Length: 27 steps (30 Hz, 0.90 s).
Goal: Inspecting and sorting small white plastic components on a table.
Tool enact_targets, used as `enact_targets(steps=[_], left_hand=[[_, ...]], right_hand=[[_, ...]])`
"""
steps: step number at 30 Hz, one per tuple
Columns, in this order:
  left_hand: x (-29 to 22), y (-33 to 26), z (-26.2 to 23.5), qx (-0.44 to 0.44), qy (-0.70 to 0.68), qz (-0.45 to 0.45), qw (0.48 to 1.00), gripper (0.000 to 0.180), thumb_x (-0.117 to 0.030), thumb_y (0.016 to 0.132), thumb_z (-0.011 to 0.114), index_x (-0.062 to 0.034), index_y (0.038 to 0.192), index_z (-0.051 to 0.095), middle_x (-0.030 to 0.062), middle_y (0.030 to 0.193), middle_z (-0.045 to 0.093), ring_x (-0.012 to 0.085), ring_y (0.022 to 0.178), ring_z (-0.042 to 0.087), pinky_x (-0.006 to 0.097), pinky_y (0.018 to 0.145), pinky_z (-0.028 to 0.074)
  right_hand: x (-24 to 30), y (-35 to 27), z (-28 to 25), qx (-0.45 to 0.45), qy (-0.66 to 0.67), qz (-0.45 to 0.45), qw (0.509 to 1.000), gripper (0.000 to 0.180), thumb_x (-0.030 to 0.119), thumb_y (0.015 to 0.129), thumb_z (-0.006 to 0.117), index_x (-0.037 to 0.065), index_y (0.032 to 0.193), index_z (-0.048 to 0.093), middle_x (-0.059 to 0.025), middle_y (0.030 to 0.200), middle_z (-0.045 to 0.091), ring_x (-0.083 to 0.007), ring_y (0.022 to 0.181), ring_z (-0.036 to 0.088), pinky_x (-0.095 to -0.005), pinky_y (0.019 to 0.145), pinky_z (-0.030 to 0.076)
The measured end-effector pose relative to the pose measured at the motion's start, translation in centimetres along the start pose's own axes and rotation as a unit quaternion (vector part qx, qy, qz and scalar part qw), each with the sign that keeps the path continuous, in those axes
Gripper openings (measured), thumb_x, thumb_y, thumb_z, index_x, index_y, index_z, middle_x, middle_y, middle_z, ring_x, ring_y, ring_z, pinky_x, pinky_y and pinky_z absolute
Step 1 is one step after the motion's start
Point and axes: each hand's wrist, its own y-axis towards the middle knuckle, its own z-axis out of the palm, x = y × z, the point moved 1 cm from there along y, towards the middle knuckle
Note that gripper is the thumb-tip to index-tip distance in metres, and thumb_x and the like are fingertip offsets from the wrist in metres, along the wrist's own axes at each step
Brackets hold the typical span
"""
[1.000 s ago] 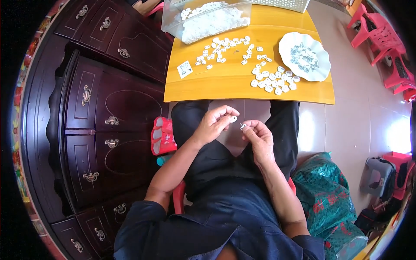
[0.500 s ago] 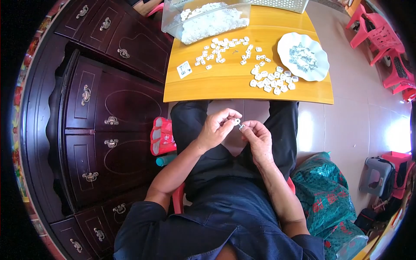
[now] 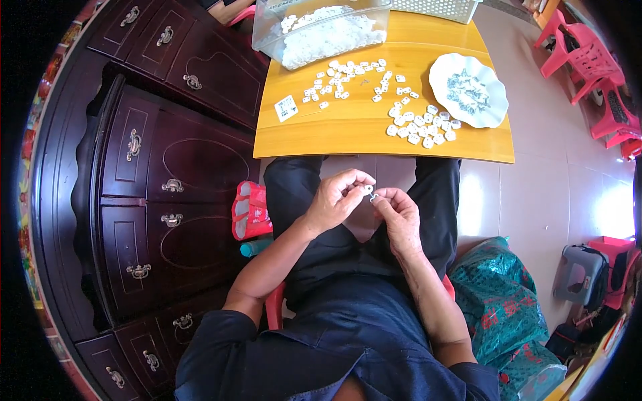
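Two hands meet over the lap, pinching a small white piece

The left hand (image 3: 338,199) and right hand (image 3: 399,212) hold a small white plastic piece (image 3: 368,190) between their fingertips, below the yellow tabletop (image 3: 348,127). On it lie scattered white pieces (image 3: 348,79), a clear bin (image 3: 321,30) of more, and a scalloped white plate (image 3: 468,90). A dark wooden cabinet (image 3: 154,180) stands to the left.
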Motion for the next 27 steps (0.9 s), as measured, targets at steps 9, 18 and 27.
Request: enact_targets(steps=[9, 18, 27], left_hand=[[0.8, 0.0, 0.0, 0.031, -0.123, -0.086, 0.988, 0.016, -0.007, 0.097, 0.056, 0.0002, 0.107, 0.066, 0.0011, 0.087, 0.065, 0.0057, 0.068, 0.055, 0.021, 0.062, 0.046], [1.1, -0.2, 0.3, 0.025, -0.177, -0.12, 0.976, 0.015, -0.006, 0.097, 0.056, 0.0005, 0.106, 0.066, 0.0009, 0.086, 0.064, 0.006, 0.069, 0.055, 0.02, 0.063, 0.046], [0.1, -0.2, 0.4, -0.005, 0.008, 0.001, 1.0, 0.013, -0.002, 0.093, 0.059, 0.0016, 0.103, 0.066, 0.0043, 0.088, 0.069, 0.0085, 0.075, 0.064, 0.024, 0.069, 0.051]], right_hand=[[0.1, 0.0, 0.0, -0.005, -0.005, 0.003, 1.0, 0.007, 0.004, 0.093, 0.065, 0.003, 0.099, 0.066, 0.0021, 0.082, 0.066, -0.0042, 0.071, 0.056, -0.0186, 0.067, 0.046], [0.0, 0.0, 0.0, -0.005, -0.006, 0.005, 1.0, 0.006, 0.005, 0.092, 0.065, 0.003, 0.098, 0.066, 0.0023, 0.082, 0.065, -0.0044, 0.07, 0.056, -0.0186, 0.066, 0.045], [-0.4, 0.2, -0.2, -0.012, -0.019, 0.0, 1.0, 0.006, 0.005, 0.092, 0.066, 0.003, 0.097, 0.066, 0.0032, 0.08, 0.064, -0.0033, 0.068, 0.055, -0.0174, 0.062, 0.043]])
